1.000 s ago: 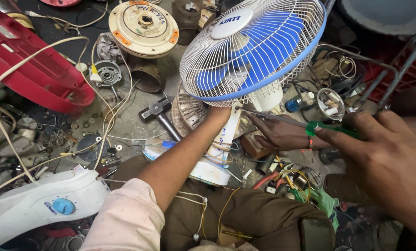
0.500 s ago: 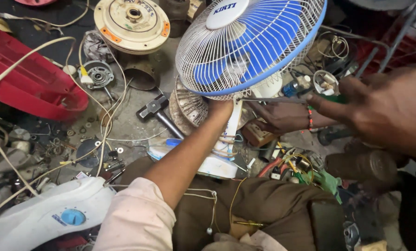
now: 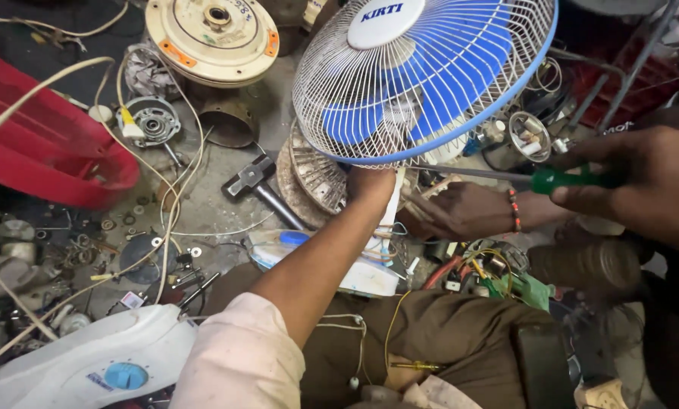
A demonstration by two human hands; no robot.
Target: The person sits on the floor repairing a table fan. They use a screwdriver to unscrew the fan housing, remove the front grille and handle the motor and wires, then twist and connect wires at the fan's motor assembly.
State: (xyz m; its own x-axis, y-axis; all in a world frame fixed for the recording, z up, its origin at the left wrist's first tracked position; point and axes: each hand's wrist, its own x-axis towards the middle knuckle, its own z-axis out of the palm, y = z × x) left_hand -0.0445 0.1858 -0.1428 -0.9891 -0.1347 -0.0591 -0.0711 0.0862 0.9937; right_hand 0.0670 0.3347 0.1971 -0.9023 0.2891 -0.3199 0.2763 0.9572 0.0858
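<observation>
- The left hand [image 3: 371, 184] reaches up from the six o'clock edge on a long, nearly straight arm, its light sleeve pushed to the elbow. It closes under the lower rim of the table fan [image 3: 423, 76], its fingers wrapped behind the wire guard and mostly hidden.
- The fan, blue blades inside a white cage with a blue rim, fills the twelve to one o'clock area, tilted face-up toward the camera.
- The right hand [image 3: 650, 185] comes in from three o'clock, large and close to the lens, fingers clamped together on the green handle of a screwdriver [image 3: 506, 176]. Its thin shaft runs toward nine o'clock, ending under the fan's rim beside the left hand.
- Another person's hand [image 3: 461, 212], a beaded band at the wrist, lies just below the shaft, fingers loosely curled.
- A small round tin [image 3: 529, 136] at two o'clock holds small parts, too small to identify.
- A hammer [image 3: 260, 185] lies on the floor at nine o'clock of the left hand.
</observation>
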